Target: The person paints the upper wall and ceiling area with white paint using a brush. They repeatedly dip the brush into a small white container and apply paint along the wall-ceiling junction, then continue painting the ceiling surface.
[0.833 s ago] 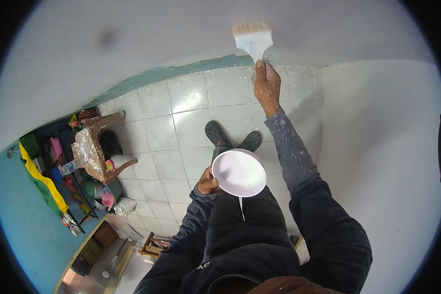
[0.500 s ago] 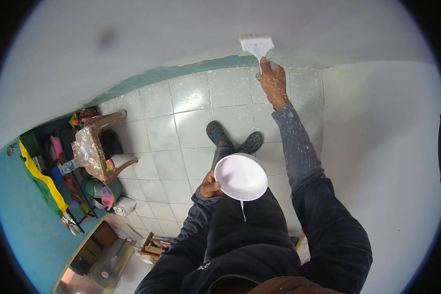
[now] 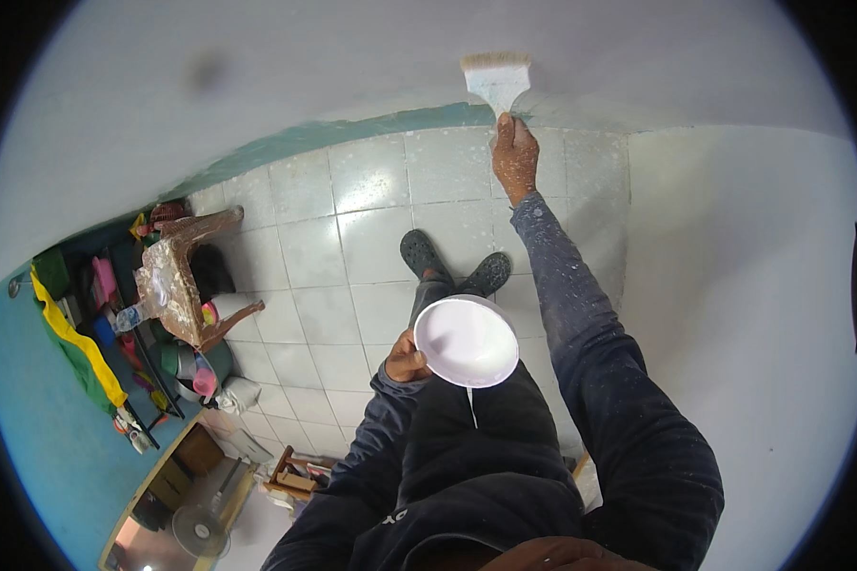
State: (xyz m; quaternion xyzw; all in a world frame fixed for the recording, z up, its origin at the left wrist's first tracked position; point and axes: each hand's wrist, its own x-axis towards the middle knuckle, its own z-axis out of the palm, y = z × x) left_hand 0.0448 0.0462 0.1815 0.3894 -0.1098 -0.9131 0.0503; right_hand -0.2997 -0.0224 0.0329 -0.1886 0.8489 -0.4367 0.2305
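Head view: brush [image 3: 496, 78] handle hidden inside right hand [image 3: 515, 158] grip.

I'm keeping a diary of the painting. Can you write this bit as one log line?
right hand: holds brush on white wall | left hand: holds white bowl at waist | standing on tile floor

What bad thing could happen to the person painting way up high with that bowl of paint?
The left hand holds the white bowl over the lap, and a white drip already hangs under it, so more paint might spill on the dark trousers. The right hand stretches far out with the wide brush at the wall, while the tiled floor lies far below; leaning further could mean a wobble or fall.
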